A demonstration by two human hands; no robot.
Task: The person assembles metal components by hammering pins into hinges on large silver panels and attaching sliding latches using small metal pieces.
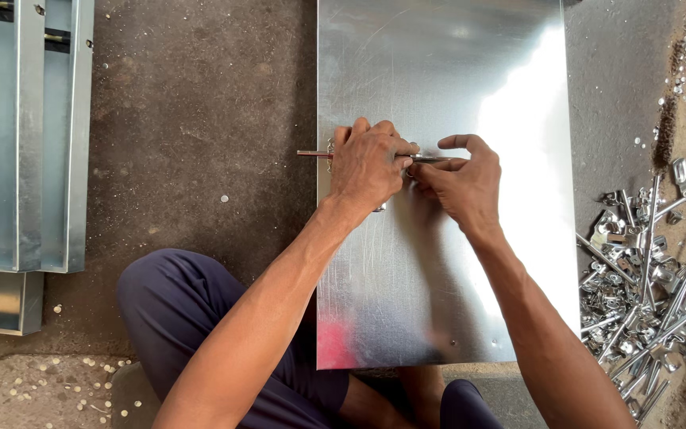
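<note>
A large shiny metal sheet [438, 71] lies flat on the dark floor in front of me. My left hand [367, 167] is closed around a thin metal rod [313, 154] that sticks out past the sheet's left edge, beside a small metal fitting on the sheet. My right hand [462, 184] pinches the other end of the rod with thumb and fingers, the index finger raised. Both hands meet at the sheet's middle. Where the rod meets the fitting is hidden under my fingers.
A heap of silver rods, brackets and small hardware [645, 278] lies on the floor at the right. Long galvanized metal channels [33, 143] lie at the left. Small white punched discs [49, 381] dot the floor. My dark-trousered knees [176, 310] sit at the sheet's near edge.
</note>
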